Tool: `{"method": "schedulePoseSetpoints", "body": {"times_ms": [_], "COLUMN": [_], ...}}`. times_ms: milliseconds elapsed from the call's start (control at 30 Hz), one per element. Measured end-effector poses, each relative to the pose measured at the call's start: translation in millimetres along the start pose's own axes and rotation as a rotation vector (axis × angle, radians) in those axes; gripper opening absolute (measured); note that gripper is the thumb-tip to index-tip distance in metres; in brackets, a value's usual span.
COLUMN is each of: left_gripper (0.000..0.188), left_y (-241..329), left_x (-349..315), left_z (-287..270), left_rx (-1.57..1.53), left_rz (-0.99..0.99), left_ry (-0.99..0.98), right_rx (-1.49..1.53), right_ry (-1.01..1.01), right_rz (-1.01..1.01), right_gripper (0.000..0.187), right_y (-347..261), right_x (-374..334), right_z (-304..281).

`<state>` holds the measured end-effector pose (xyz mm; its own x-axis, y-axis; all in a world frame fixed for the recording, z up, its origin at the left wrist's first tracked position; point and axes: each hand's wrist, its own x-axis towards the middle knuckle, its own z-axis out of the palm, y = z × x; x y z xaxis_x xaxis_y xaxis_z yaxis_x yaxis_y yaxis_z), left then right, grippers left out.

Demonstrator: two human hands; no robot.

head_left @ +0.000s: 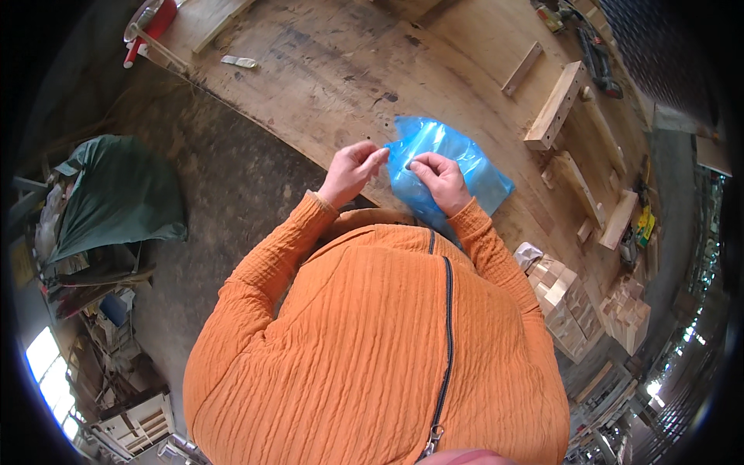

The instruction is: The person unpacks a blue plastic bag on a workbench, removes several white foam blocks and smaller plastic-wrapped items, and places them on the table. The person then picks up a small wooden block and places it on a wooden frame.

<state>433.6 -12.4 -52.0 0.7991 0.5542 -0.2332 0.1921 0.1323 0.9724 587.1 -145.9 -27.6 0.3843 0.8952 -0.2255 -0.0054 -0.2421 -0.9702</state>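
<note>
A shiny, translucent blue plastic bag [488, 180] lies crumpled at the near edge of the wooden workbench, close against my body. At its left edge my left hand [353, 172] is closed in a pinch, thumb and fingertips on the film. My right hand [445, 184] rests over the middle of the bag, with thumb and forefinger pinched together on the plastic. Something paler shows through the film, but I cannot make out what it is. Orange sleeves cover both forearms.
The stained plywood workbench [318, 85] stretches ahead. A thick wooden block [556, 107] and several slats lie to the right, with a cordless drill [598, 66] beyond. Stacked wood pieces [564, 302] stand at lower right. A green cover [124, 190] drapes something on the left.
</note>
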Motion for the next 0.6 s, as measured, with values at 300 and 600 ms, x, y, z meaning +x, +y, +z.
{"method": "schedulePoseSetpoints", "body": {"times_ms": [300, 600], "left_gripper": [0.026, 0.021], "left_y": [-1, -8], "left_x": [-24, -35], "left_z": [1, 1], "left_rx": [-0.357, -0.801], "left_rz": [-0.382, -0.440], "left_ry": [-0.124, 0.029], "right_rx": [-0.389, -0.659], "right_ry": [-0.160, -0.087], "right_rz": [-0.338, -0.531], "right_gripper": [0.012, 0.008], "right_y": [-24, -14], "right_x": [-15, -4], "right_z": [15, 20]}}
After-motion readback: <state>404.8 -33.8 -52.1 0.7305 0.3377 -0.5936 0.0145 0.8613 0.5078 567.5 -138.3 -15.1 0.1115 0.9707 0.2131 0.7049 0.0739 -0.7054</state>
